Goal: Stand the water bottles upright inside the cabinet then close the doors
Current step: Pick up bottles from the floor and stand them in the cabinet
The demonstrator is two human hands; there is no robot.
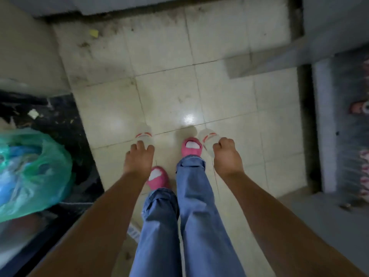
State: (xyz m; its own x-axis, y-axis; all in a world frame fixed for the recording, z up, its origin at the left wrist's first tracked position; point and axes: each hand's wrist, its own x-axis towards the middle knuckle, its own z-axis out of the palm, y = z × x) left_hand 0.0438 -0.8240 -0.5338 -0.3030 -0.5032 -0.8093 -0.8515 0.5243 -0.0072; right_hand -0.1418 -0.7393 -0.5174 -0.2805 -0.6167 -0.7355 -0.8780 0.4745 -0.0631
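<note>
The left hand (pixel 138 159) is closed around the near end of a clear water bottle (pixel 144 135), fingers curled over it, and the bottle points away toward the far side, a red-and-white label band showing just past the knuckles. The right hand (pixel 226 156) grips a second clear bottle (pixel 208 141) the same way; this one slants to the far left and carries a similar red band. Both bottles hang in the air above the pale tiled floor (pixel 229 100), well apart from each other.

Between the forearms are two legs in blue jeans (pixel 197 206), with pink slippers (pixel 191 147) on the feet; the right foot is set farther forward, just beside the right-hand bottle. To the left lies a green plastic bag (pixel 34 172) on a dark surface. A grey step (pixel 259 62) runs along the far right. The whole view is blurred.
</note>
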